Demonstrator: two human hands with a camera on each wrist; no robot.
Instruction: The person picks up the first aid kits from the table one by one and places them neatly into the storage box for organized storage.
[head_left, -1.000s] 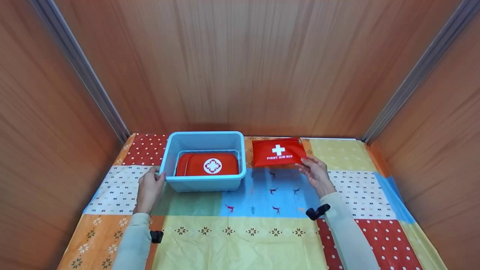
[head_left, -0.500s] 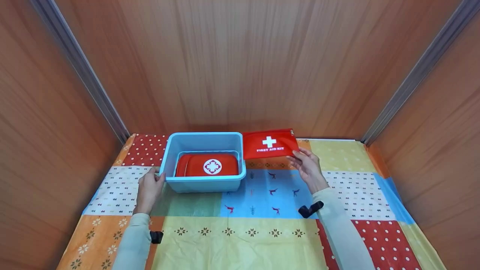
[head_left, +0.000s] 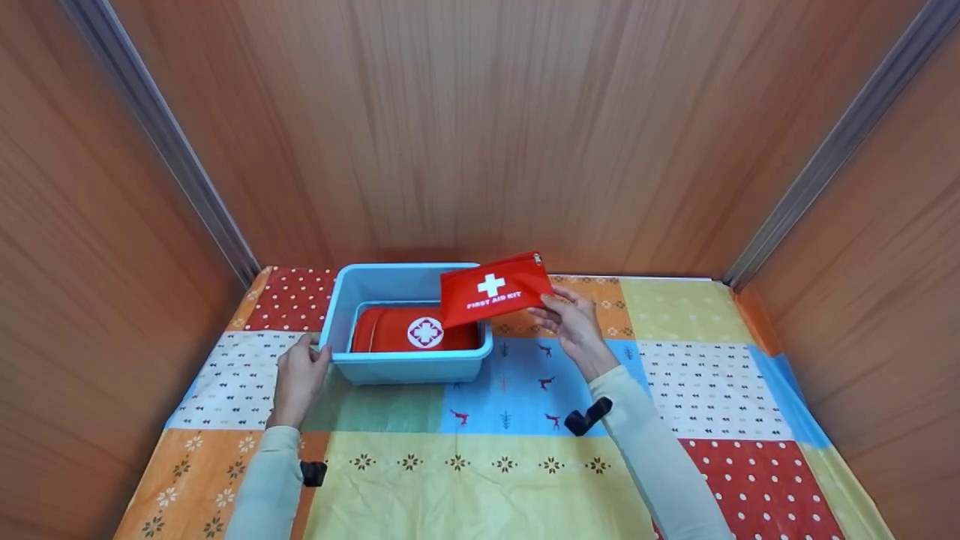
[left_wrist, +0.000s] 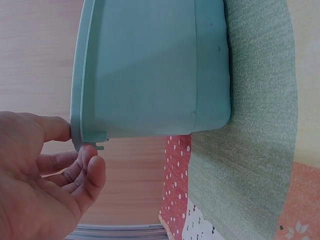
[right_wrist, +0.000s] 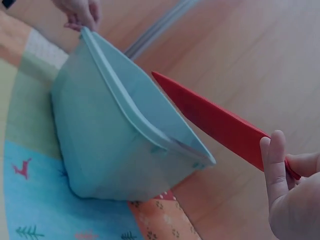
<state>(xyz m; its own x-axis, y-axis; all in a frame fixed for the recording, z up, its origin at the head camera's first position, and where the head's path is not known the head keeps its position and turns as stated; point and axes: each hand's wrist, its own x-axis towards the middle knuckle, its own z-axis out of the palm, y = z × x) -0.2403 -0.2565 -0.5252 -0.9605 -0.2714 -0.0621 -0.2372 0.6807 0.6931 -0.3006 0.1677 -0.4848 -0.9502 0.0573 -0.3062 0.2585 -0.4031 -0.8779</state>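
Note:
A flat red first aid pouch [head_left: 495, 289] with a white cross and lettering tilts over the right side of a light blue plastic bin [head_left: 409, 369]. My right hand [head_left: 574, 326] pinches the pouch by its right end, thumb on top and fingers beneath. In the right wrist view the pouch [right_wrist: 215, 120] shows edge-on above the bin's rim. My left hand [head_left: 298, 379] grips the bin's front left corner; in the left wrist view thumb and fingers pinch the rim [left_wrist: 76, 100]. Inside the bin lies a red case [head_left: 390, 330] with a white round emblem, partly covered by the pouch.
The bin stands on a patchwork-patterned tablecloth [head_left: 480, 487] near the back wall [head_left: 480, 135]. Wood-grain panels also rise at the left and right, with grey metal strips [head_left: 172, 150] at the corners. A black wrist device [head_left: 589, 417] sits on each sleeve.
My right hand has carried the pouch left and upward, from beside the bin to over its right side, and the pouch has tilted. The left hand and the bin stay in place.

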